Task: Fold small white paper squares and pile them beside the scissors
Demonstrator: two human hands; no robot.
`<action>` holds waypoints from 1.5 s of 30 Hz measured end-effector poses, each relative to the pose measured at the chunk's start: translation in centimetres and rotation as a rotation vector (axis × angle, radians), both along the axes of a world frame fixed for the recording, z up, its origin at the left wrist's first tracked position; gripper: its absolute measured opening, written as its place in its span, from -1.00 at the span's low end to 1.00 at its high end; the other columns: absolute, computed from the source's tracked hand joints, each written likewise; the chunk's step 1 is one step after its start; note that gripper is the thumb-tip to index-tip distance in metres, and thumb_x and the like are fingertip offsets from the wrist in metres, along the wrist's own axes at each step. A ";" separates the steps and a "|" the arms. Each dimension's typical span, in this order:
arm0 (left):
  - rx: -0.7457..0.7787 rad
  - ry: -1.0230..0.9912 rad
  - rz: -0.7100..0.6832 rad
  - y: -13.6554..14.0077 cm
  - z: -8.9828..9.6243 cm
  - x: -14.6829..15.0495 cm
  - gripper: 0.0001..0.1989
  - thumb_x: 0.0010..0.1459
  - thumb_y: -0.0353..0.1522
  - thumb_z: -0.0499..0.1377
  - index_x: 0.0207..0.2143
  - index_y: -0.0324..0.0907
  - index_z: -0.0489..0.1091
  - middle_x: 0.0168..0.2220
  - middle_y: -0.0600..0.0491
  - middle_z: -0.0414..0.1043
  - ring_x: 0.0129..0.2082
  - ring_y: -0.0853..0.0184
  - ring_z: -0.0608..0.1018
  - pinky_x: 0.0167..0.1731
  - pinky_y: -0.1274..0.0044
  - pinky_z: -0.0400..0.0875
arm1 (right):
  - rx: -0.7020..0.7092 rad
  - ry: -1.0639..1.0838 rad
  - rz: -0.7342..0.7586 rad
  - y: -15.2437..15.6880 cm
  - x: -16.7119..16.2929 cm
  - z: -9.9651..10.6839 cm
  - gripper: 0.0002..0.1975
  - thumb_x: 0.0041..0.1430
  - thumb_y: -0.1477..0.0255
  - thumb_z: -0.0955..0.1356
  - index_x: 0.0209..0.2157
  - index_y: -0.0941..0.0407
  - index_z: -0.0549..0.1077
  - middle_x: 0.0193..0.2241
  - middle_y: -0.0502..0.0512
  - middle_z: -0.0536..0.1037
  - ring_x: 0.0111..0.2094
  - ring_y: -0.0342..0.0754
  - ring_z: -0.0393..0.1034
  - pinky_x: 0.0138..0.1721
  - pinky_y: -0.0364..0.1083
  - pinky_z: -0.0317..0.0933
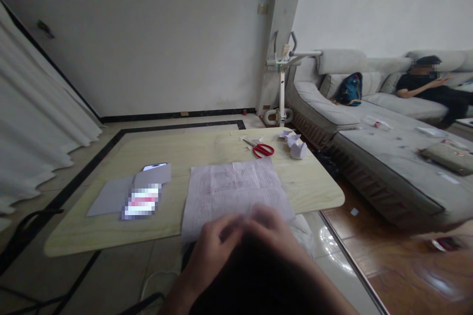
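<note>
My left hand [220, 232] and my right hand [269, 224] meet at the table's front edge, above the near part of a large printed sheet of paper [229, 182]. The fingers of both are curled and drawn together at the tips. Motion blurs them, and whatever they may hold is hidden. The sheet is creased and its front edge hangs past the table edge. Beyond it lie red-handled scissors [263, 149], with small paper scraps [257, 140] by the blades. Folded paper pieces [297, 150] sit at the table's far right corner.
On the pale wooden table [121, 157], a lit phone [142, 202] and white papers [109, 197] lie to the left; another phone [154, 166] is partly covered. At right stand a grey sofa [391, 167], a backpack [350, 89] and a seated person [424, 83]. White exercise equipment [282, 93] stands behind.
</note>
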State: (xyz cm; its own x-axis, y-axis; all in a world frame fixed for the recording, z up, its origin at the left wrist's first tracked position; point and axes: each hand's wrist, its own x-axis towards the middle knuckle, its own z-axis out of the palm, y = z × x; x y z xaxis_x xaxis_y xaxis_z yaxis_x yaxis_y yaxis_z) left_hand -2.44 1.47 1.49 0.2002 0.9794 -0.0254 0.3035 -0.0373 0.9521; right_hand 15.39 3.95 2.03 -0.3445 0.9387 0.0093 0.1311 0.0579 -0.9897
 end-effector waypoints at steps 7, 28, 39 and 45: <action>-0.083 -0.124 0.055 -0.1 0.4 0.4 -0.73 0.21 -0.20 0.20 -0.12 -0.14 0.51 -0.15 -0.02 0.61 -0.19 0.22 0.64 -0.27 0.49 0.56 | -0.002 0.045 -0.038 0.3 -0.1 -0.2 -0.72 0.12 0.24 0.41 -0.46 0.11 0.31 -0.53 -0.10 0.29 -0.48 -0.15 0.17 -0.47 -0.16 0.08; 0.025 -0.124 0.106 0.0 0.3 1.0 -0.75 0.26 -0.24 0.12 -0.14 -0.19 0.48 -0.21 -0.03 0.62 -0.29 0.24 0.64 -0.29 0.47 0.53 | 0.005 0.090 -0.063 0.3 -0.7 0.2 -0.76 0.16 0.24 0.39 -0.39 0.15 0.45 -0.52 -0.04 0.41 -0.46 -0.11 0.28 -0.41 -0.13 0.17; 0.149 0.000 0.202 0.2 -0.1 1.1 -0.75 0.28 -0.26 0.08 -0.33 -0.18 0.50 -0.44 0.06 0.56 -0.44 0.30 0.58 -0.43 0.55 0.48 | 0.112 0.018 -0.123 0.5 -0.9 0.2 -0.76 0.16 0.34 0.32 -0.53 0.14 0.41 -0.58 -0.02 0.39 -0.49 -0.09 0.27 -0.43 -0.11 0.17; 0.185 -0.004 0.283 0.6 -0.3 1.2 -0.77 0.27 -0.24 0.09 -0.33 -0.17 0.45 -0.49 0.09 0.53 -0.49 0.33 0.57 -0.48 0.58 0.46 | 0.168 0.001 -0.208 0.3 -1.2 -0.5 -0.84 0.14 0.35 0.34 -0.35 0.14 0.49 -0.49 0.03 0.47 -0.43 -0.05 0.33 -0.36 -0.08 0.24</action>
